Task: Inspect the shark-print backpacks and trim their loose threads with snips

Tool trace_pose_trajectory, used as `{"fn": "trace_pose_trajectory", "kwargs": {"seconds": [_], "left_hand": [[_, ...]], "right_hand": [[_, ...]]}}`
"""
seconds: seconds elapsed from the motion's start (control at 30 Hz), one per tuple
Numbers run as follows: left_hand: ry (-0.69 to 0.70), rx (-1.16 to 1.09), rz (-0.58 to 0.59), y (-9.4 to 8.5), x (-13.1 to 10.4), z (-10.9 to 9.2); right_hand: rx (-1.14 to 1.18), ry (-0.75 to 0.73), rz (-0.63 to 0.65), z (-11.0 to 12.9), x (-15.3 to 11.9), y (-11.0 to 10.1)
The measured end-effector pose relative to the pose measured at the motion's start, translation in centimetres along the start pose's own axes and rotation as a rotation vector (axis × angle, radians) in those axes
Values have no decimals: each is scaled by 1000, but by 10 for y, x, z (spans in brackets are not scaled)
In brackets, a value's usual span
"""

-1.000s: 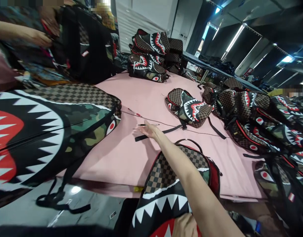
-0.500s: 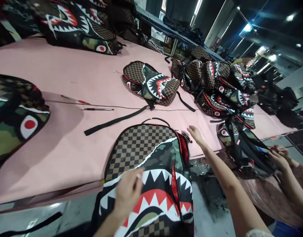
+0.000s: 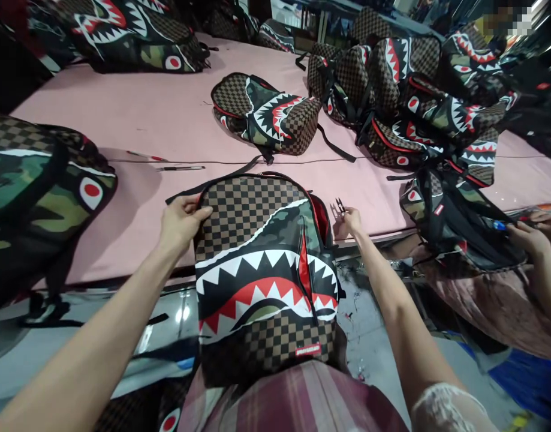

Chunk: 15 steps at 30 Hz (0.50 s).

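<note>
A backpack (image 3: 252, 240) with brown-and-black checks, camouflage and a toothed shark mouth leans upright between my lap and the table edge. Its right-side zip gapes, showing red lining. My left hand (image 3: 183, 219) is closed on the backpack's upper left edge, thumb on the front and fingers behind. To the right of the bag, over the pink tabletop, my right hand (image 3: 348, 221) is closed around small dark thread snips (image 3: 340, 205), their points upward. A strap lies partly behind the backpack's top.
Another similar backpack (image 3: 268, 114) lies mid-table, near a pen (image 3: 180, 168). More bags are heaped at the right (image 3: 419, 108), and one stands at the left (image 3: 45, 192). A co-worker's hands (image 3: 536, 234) hold a bag at the far right. The pink tabletop (image 3: 135, 132) ends before my lap.
My right hand has picked up the thread snips from the table. My left hand has moved from the backpack's front to its upper left edge. The view has tilted downward.
</note>
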<state>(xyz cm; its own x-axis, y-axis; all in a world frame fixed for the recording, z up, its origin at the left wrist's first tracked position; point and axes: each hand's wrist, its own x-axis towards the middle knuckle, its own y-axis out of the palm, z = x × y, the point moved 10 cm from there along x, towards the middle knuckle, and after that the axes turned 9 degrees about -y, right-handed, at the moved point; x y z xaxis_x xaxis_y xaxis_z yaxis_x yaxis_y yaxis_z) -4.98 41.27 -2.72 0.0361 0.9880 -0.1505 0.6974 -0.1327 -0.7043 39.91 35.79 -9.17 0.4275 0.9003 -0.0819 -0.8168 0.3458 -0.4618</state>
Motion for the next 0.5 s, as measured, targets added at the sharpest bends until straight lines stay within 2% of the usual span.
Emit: {"fn": "trace_pose_trajectory", "kwargs": {"seconds": [0.1, 0.13, 0.2, 0.27, 0.3, 0.37, 0.43, 0.5], "left_hand": [[89, -222, 25, -32, -36, -15], [161, -235, 78, -38, -55, -24], [352, -186, 213, -40, -105, -40], [554, -80, 345, -27, -163, -48], [631, -37, 377, -18, -190, -47], [723, -18, 314, -6, -228, -40], [745, 20, 202, 5, -248, -28], [747, 100, 159, 16, -255, -16]], "right_hand": [[216, -8, 37, 10, -24, -21], [280, -19, 49, 15, -38, -30], [392, -47, 77, 27, -69, -46], [522, -80, 125, 44, -105, -53], [603, -98, 154, 55, -123, -52], [651, -112, 221, 73, -156, -39], [540, -121, 293, 87, -183, -17], [392, -126, 338, 94, -203, 5]]}}
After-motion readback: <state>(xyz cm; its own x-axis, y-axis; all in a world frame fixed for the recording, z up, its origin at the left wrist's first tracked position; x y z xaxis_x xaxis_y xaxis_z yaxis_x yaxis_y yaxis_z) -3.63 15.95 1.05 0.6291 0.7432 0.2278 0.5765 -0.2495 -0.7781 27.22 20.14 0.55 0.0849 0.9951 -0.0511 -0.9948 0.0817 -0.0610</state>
